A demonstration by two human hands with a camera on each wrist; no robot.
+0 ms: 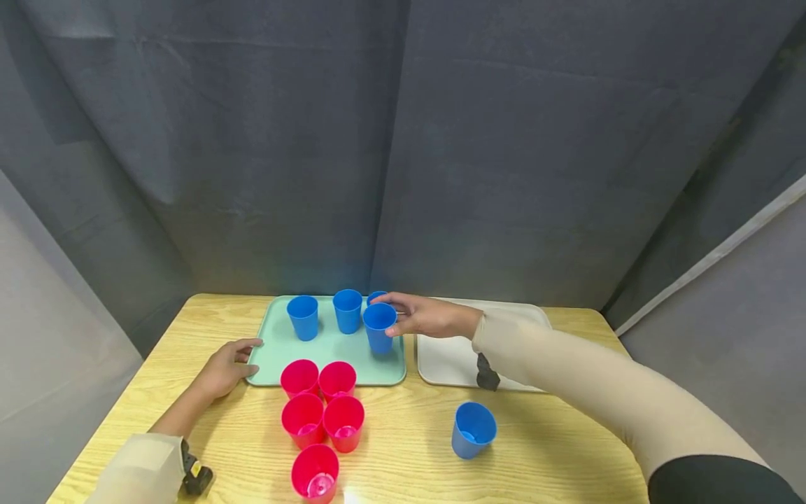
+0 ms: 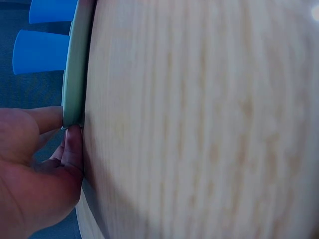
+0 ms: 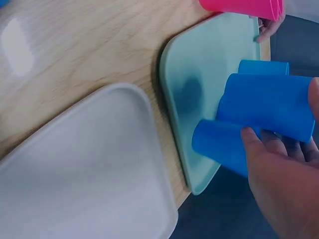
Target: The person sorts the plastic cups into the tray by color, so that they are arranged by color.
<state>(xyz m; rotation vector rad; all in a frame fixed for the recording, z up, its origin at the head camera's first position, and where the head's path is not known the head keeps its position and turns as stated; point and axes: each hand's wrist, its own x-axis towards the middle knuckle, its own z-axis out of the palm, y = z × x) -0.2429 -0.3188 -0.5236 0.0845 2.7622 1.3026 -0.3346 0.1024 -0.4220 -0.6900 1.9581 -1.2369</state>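
My right hand (image 1: 434, 316) grips a blue cup (image 1: 380, 329) by its side, over the right part of the pale green tray (image 1: 277, 364). In the right wrist view this cup (image 3: 269, 102) hangs close over the tray and casts a shadow on it. Two more blue cups, one at the left (image 1: 303, 318) and one in the middle (image 1: 348, 311), stand upright on the tray. A third (image 1: 376, 296) is mostly hidden behind the held cup and my fingers. My left hand (image 1: 223, 367) holds the tray's left edge, fingertips at its rim (image 2: 74, 94).
Several pink cups (image 1: 304, 420) stand in a cluster in front of the green tray. To the right lies a white tray (image 1: 447, 360), partly under my right forearm. One blue cup (image 1: 474, 428) stands on the wooden table (image 1: 403, 448) nearer me. A grey curtain (image 1: 403, 175) hangs behind.
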